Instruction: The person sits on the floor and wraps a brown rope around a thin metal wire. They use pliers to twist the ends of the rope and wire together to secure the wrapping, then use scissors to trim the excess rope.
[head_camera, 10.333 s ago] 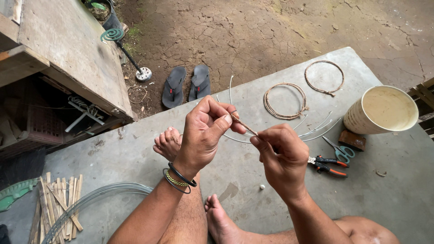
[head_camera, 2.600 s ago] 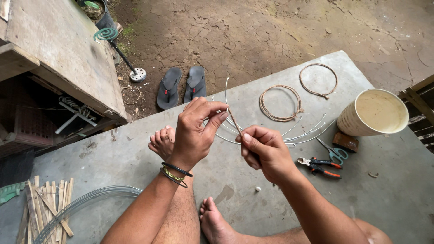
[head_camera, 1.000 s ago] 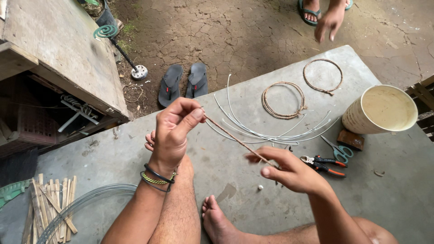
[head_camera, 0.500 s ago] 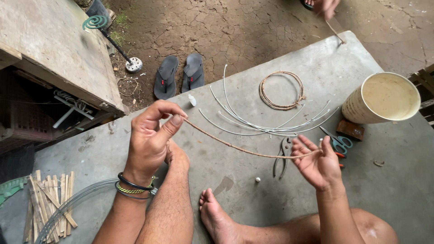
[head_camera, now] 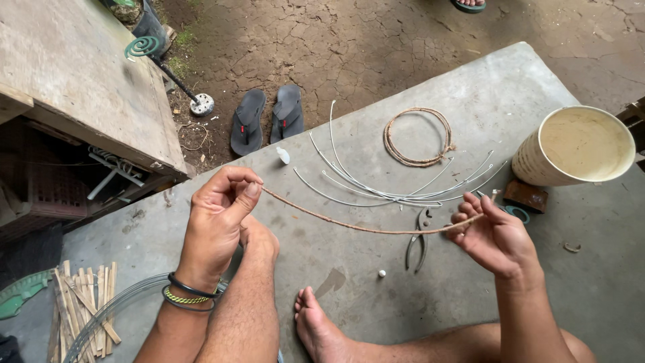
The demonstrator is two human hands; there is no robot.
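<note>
Head view. My left hand (head_camera: 218, 218) pinches one end of a thin brown wrapped strand (head_camera: 363, 227) between thumb and forefinger, the other fingers curled loosely behind. My right hand (head_camera: 494, 232) grips the far end, with the fingers folded over it and the tip standing up just past them. The strand spans the gap between both hands in a shallow sag above the concrete slab (head_camera: 470, 87).

Change from the earlier pictures: ten seconds ago both hands worked close together on one short section. They have since drawn well apart, so the full length is now stretched out for checking. I judge the wrapping stage to be complete or nearly so.

Below the strand, a pair of pliers (head_camera: 420, 238) lies on the slab, just beside my right hand. A fan of bare curved wires (head_camera: 396, 195) lies beyond it, and a finished coiled ring (head_camera: 416, 138) lies behind those. A pale bucket (head_camera: 578, 148) stands at the right. My bare foot (head_camera: 322, 329) rests on the slab beneath the strand. A pair of sandals (head_camera: 269, 117) lies on the dirt beyond the slab edge.
</note>
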